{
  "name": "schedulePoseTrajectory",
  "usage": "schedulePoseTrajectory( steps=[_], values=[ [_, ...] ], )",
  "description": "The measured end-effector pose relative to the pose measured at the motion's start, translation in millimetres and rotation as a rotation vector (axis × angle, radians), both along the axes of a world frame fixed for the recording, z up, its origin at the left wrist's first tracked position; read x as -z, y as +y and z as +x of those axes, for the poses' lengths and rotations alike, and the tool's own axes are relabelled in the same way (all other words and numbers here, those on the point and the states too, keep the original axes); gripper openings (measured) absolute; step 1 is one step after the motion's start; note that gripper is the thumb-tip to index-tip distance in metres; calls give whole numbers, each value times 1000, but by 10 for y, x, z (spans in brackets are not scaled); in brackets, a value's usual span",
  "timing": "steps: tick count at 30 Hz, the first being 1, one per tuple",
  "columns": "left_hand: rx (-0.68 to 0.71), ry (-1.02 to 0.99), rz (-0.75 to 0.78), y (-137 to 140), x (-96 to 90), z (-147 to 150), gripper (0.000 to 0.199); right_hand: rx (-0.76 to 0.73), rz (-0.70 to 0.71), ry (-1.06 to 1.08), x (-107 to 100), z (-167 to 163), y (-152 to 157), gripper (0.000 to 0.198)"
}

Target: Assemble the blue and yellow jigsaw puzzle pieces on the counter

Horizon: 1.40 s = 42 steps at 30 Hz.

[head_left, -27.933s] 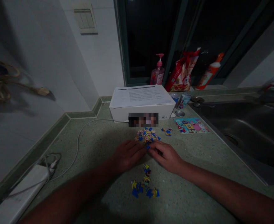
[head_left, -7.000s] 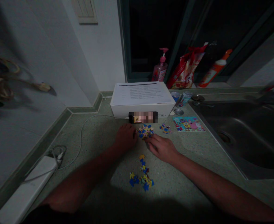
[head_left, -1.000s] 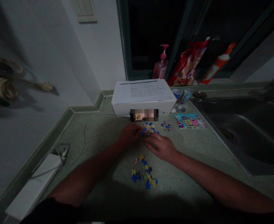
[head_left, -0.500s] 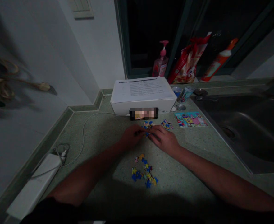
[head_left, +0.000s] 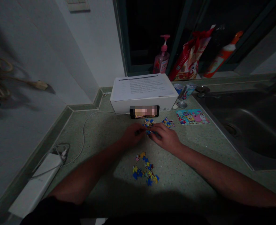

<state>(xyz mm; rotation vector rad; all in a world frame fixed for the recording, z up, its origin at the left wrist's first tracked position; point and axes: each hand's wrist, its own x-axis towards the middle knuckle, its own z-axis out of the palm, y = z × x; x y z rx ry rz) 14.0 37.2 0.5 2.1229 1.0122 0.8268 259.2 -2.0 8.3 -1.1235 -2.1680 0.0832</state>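
My left hand [head_left: 133, 134] and my right hand [head_left: 165, 136] meet above the counter, fingertips pinched together around small blue jigsaw puzzle pieces [head_left: 148, 132]. The fingers hide much of what they grip. Just beyond them lies a small pile of puzzle pieces [head_left: 148, 122], with a second pile [head_left: 168, 122] to its right. Nearer my body, several blue and yellow puzzle pieces [head_left: 149, 172] lie loosely grouped, some of them seemingly joined. A colourful cartoon picture card [head_left: 192, 117] rests flat to the right of the piles.
A phone [head_left: 144, 112] leans on a white box [head_left: 144, 90]. Cans [head_left: 188, 90] stand beside the box, left of a metal sink [head_left: 253, 125]. A power strip [head_left: 38, 184] with a white cable lies at left. A pump bottle [head_left: 161, 59] stands behind.
The view has tipped slightly, so most things sit a little higher in it. Both hands stay together at the same spot, with only small finger movements.
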Motion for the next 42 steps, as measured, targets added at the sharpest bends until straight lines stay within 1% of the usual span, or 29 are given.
schedulePoseTrajectory(
  steps=[3, 6, 11, 16, 23, 27, 33, 37, 40, 42],
  values=[
    [26, 18, 22, -1, -1, -11, 26, 12, -19, 18, -1, -1, -3, 24],
    [18, 36, 29, 7, 22, -8, 27, 13, -22, 21, 2, -2, -2, 26],
    [-16, -17, -1, 26, 60, 17, 24, 4, -13, 36, 2, 2, 15, 27],
    [-40, -59, -45, 11, 20, 26, 19, 1, -13, 59, -14, 4, 23, 25],
    [-41, -94, -48, 10, 5, 32, 13, 7, -4, 72, -43, -8, 12, 22],
    [-48, -64, -34, 32, 25, 27, 10, 3, -9, 83, -49, -17, 8, 21],
    [-49, -2, 2, 27, 21, 12, 10, 9, -68, 63, -64, -18, 0, 23],
    [-46, -10, 34, 13, 15, 9, 13, 25, -72, 46, -60, -9, -1, 22],
    [-94, -41, 67, 17, 19, 5, 15, 22, -91, 26, -67, -8, -15, 23],
    [-156, -46, 82, 30, 20, -2, 18, -17, -134, -20, -79, -20, -47, 24]
  ],
)
